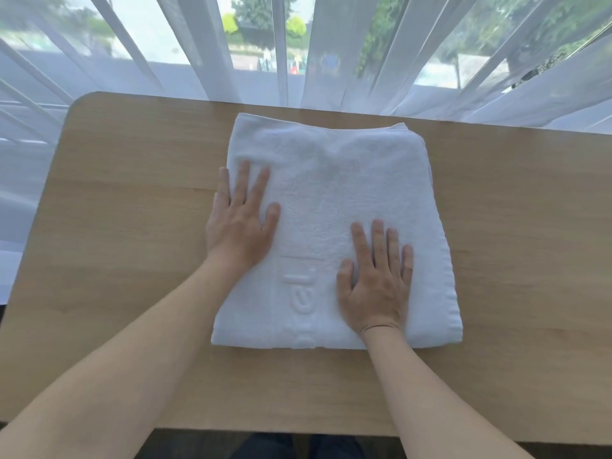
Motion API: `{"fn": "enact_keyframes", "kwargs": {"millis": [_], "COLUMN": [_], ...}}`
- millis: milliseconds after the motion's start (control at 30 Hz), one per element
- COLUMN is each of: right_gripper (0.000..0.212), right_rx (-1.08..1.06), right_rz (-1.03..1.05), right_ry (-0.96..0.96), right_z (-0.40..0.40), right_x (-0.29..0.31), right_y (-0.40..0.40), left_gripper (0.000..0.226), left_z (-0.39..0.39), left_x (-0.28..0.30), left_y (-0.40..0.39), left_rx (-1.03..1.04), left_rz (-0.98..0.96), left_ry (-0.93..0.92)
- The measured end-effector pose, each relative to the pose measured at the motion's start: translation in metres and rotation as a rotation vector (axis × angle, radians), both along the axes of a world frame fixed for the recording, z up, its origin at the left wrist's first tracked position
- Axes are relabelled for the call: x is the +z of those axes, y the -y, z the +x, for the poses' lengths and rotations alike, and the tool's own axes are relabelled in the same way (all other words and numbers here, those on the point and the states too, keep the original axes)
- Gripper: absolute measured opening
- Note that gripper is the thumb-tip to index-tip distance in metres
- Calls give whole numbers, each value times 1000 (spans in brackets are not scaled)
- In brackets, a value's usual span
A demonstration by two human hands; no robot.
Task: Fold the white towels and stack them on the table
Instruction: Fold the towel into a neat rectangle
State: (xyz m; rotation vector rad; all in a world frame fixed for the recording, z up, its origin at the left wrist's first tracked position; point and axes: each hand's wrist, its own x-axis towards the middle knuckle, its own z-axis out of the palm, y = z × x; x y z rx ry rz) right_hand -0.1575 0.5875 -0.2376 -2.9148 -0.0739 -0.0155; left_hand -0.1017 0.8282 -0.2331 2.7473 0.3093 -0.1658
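A white towel (334, 180) lies folded into a thick rectangle in the middle of the wooden table (126, 210), with raised lettering showing near its front edge. My left hand (240, 215) rests flat on the towel's left edge, fingers spread, palm partly over the table. My right hand (376, 279) lies flat on the towel's front right part, fingers apart. Neither hand grips anything. Layered edges show at the towel's far right corner.
Sheer white curtains (364, 61) hang right behind the table's far edge, in front of a window. The table's rounded far-left corner (86, 97) and its front edge (298, 432) are in view. Bare wood lies to either side of the towel.
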Motion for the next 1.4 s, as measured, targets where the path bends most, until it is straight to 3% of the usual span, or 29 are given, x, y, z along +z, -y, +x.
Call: {"fn": "enact_keyframes", "kwargs": {"millis": [100,300,500,867,1133,1400], "right_gripper": [64,64,64,63,62,59], "right_rx": [-5,-4,-8,-16,-13,-22], "right_rz": [-6,-14,-11,-24,-10,12], "right_ry": [1,-10,3,28,28,14], "right_z": [0,0,0,1,1,-3], "right_x": [-2,-1,1,-1,1,6], "right_y": [1,0,-1,-2,-1,-2], "left_gripper": [60,68,68,64,68,64], "left_z": [32,67,33,133,19,-101], "left_x": [-3,6,9,13,12,10], "left_y": [-12,-7,49,51,78,61], "left_rx": [16,-51,-601,-315,-440,-429], "left_rz": [-36,113,184,161,66,117], "left_ry": [-4,-62,43,-54,6,-45]}}
